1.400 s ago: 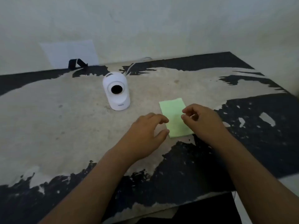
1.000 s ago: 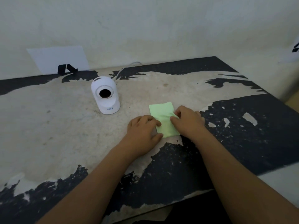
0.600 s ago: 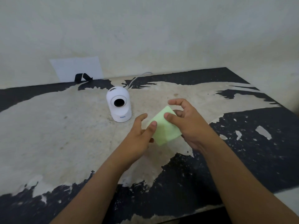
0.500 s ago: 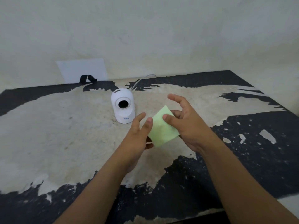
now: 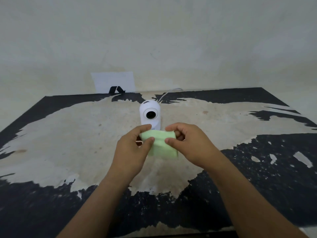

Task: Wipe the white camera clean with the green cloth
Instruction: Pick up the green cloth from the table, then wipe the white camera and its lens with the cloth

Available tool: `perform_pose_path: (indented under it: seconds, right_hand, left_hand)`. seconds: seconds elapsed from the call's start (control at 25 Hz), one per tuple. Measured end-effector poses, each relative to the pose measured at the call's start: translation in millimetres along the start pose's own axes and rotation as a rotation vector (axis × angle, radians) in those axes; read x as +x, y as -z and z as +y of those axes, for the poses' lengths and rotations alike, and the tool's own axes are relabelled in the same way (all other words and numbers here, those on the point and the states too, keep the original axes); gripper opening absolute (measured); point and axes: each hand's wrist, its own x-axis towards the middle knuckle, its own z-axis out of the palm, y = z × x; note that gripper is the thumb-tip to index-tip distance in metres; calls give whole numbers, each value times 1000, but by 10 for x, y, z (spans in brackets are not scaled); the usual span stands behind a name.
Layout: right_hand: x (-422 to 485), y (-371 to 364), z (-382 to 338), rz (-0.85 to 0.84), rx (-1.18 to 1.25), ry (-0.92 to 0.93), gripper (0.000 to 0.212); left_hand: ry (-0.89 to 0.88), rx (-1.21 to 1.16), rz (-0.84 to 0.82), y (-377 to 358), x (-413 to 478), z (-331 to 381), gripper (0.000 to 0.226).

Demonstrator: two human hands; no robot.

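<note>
The white camera (image 5: 150, 114) stands upright near the middle of the table, its dark round lens facing me. Just in front of it I hold the green cloth (image 5: 160, 145) in the air above the table, folded over along its top edge. My left hand (image 5: 133, 150) pinches the cloth's left end between thumb and fingers. My right hand (image 5: 190, 145) pinches its right end the same way. My fingers and the cloth hide the camera's base.
The worn table (image 5: 68, 143) is pale with black patches and ends at a wall behind. A white cable (image 5: 169, 93) runs from the camera to the wall. A white sheet (image 5: 114, 81) and a black clip (image 5: 116, 90) sit at the wall.
Both hands lifted the green cloth off the table and folded it over. They now hold it between them right in front of the camera.
</note>
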Motion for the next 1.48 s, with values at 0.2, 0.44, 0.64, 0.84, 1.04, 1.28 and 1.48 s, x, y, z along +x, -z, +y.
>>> perform_pose_path:
  seconds: [0.2, 0.44, 0.64, 0.84, 1.04, 1.28, 1.48]
  right_hand:
    - [10, -44, -86, -15, -143, 91, 8]
    - [170, -83, -100, -181, 574, -94, 10]
    - [499, -129, -26, 37, 567, -142, 10]
    - [1074, -52, 180, 511, 219, -59, 15]
    - [1252, -356, 171, 311, 72, 8, 36]
    - [1185, -646, 279, 163, -172, 213, 51]
    - [1348, -589, 201, 134, -184, 237, 45]
  left_hand:
    - [-100, 162, 7, 122, 3, -34, 18]
    - [62, -211, -134, 202, 200, 13, 6]
    - [127, -186, -110, 216, 533, -211, 14]
    - [96, 119, -129, 101, 888, -532, 77]
    - [44, 88, -169, -163, 1157, -658, 93]
    - [32, 160, -159, -278, 1269, -829, 76]
    - [48, 240, -154, -295, 1279, -852, 74]
